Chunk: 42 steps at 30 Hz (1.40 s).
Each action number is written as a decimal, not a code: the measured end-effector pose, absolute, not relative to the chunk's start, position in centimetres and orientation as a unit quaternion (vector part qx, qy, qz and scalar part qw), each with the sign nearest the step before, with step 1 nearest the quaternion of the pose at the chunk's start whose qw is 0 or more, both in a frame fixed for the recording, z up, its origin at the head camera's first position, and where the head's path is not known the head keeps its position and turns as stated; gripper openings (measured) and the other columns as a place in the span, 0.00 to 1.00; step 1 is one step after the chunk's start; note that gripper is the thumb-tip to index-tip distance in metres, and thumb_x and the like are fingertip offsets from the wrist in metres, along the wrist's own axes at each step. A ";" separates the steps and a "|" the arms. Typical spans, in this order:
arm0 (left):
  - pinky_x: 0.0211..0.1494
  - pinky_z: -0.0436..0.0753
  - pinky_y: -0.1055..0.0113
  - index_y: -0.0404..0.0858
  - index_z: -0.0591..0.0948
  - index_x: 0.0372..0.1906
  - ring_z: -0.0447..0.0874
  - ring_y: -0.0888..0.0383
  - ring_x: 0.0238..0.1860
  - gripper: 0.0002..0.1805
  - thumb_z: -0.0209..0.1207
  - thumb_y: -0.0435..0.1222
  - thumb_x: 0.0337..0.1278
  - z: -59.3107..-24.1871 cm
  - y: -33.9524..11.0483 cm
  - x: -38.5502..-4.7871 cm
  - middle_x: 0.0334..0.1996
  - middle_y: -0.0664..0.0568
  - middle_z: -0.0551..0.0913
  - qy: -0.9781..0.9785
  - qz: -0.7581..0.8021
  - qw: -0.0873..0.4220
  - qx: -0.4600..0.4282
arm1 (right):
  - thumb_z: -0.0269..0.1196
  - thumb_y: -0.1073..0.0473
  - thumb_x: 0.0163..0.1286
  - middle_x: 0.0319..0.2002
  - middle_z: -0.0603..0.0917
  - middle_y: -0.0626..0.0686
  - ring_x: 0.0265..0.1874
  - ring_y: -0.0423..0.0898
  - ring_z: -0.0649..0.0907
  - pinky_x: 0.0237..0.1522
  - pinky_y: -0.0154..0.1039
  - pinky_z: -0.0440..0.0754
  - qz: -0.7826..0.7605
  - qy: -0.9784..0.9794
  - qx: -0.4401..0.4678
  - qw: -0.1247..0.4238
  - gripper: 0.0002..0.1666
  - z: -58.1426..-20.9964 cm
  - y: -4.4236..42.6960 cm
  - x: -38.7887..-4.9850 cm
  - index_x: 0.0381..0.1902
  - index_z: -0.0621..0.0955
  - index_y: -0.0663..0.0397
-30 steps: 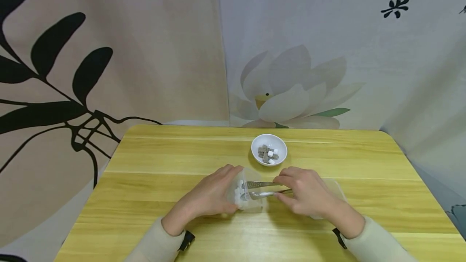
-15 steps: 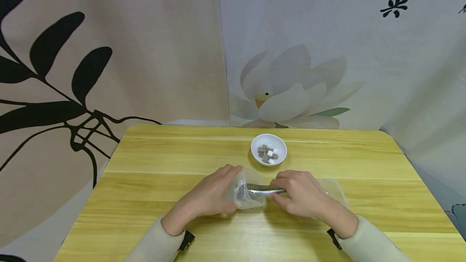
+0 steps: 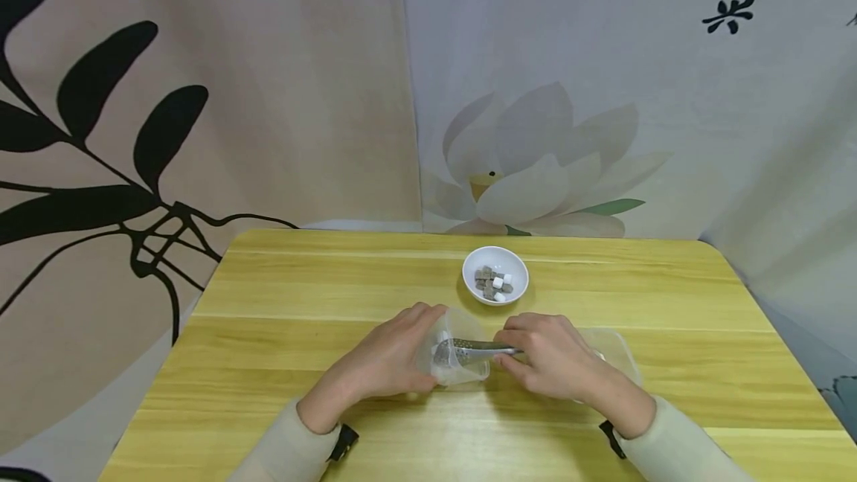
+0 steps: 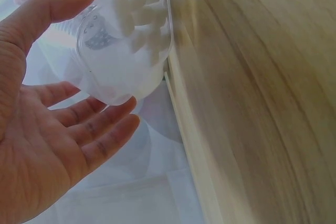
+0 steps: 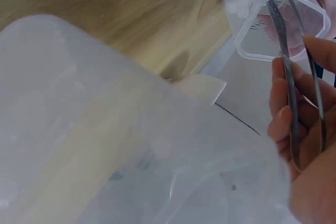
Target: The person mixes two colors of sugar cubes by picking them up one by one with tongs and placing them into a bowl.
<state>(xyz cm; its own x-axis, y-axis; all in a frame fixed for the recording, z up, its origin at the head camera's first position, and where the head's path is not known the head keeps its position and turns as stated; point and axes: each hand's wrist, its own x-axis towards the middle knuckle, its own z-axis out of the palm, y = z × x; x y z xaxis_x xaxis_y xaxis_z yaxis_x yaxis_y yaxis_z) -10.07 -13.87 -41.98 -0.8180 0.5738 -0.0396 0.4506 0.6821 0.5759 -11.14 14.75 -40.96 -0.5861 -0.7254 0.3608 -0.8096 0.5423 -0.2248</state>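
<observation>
A clear plastic container (image 3: 472,374) lies tipped on its side, its mouth facing right. My left hand (image 3: 395,352) grips it round the base, thumb on one side and fingers on the other. White cubes (image 4: 139,17) rest inside, seen through the base in the left wrist view. My right hand (image 3: 552,355) pinches metal tongs (image 3: 478,348) between thumb and fingers. Their perforated tips reach through the mouth into the container. In the right wrist view the two tong arms stand slightly apart. Whether a cube is between the tips cannot be made out.
Behind the hands stands a white bowl (image 3: 472,292) with several brown and white cubes. Another clear plastic container (image 3: 619,348) sits at the right, partly behind my right hand and wrist. The wooden table (image 3: 301,281) ends at a printed curtain (image 3: 321,95).
The tong arms, spread one second ago, have come together as my right hand squeezed. The tongs and right hand have shifted slightly left, further into the container. My left hand stays put.
</observation>
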 end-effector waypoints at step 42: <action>0.62 0.81 0.53 0.36 0.62 0.79 0.76 0.53 0.58 0.56 0.78 0.41 0.44 -42.0 -13.9 -10.0 0.64 0.47 0.75 0.912 0.280 0.103 0.282 | 0.73 0.56 0.61 0.36 0.89 0.52 0.23 0.46 0.82 0.14 0.39 0.71 0.132 -0.922 0.290 0.218 0.11 -38.2 21.6 -17.5 0.38 0.90 0.56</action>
